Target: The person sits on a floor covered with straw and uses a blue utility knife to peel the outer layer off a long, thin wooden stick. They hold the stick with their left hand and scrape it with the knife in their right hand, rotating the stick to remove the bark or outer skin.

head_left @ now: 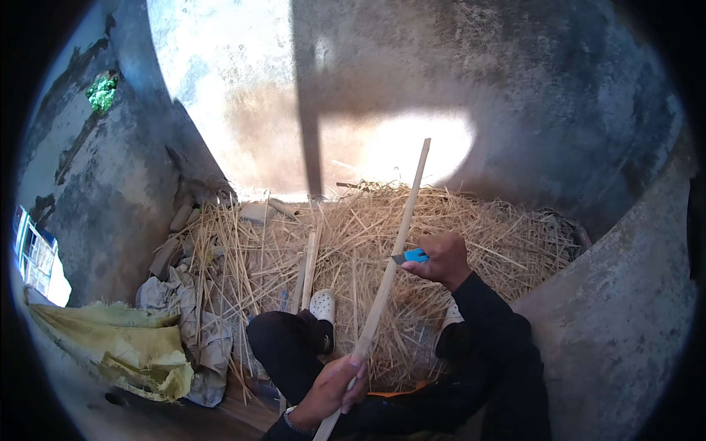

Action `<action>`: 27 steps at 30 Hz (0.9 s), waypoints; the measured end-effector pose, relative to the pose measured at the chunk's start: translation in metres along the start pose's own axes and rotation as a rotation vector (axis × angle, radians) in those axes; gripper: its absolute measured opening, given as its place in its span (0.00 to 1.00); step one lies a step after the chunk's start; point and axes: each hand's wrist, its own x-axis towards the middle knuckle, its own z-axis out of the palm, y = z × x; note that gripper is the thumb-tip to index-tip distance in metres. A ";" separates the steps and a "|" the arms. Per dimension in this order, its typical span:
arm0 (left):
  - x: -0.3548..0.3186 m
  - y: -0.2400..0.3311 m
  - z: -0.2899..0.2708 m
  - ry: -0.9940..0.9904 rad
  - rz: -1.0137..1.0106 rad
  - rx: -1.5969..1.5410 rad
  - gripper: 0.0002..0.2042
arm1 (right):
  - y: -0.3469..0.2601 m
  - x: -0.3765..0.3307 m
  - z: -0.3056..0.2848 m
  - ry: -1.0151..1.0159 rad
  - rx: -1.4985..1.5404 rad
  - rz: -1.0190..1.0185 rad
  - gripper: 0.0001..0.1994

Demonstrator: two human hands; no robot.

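**Hand positions: stick and blade**

The left hand (pixel 332 389) is wrapped around the lower part of a long pale stick (pixel 388 272), fingers closed on it. The stick runs diagonally upward, its top end over the straw pile (pixel 368 242). The right hand (pixel 440 261) pinches a blue-handled knife (pixel 410 256); the blade tip meets the stick near mid-length. Both legs extend forward, one white shoe (pixel 322 304) resting on the straw. A yellow sack (pixel 125 345) lies at left against the concrete wall (pixel 118 198).
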 end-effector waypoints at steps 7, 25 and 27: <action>-0.015 -0.006 0.009 -0.096 -0.109 0.051 0.16 | 0.062 0.008 -0.022 0.037 -0.031 0.323 0.34; -0.043 -0.022 0.022 -0.064 -0.208 0.001 0.15 | 0.213 -0.028 -0.022 0.066 -0.227 0.746 0.38; -0.040 -0.024 0.020 -0.102 -0.229 0.026 0.15 | 0.243 -0.049 -0.030 0.130 -0.190 0.873 0.39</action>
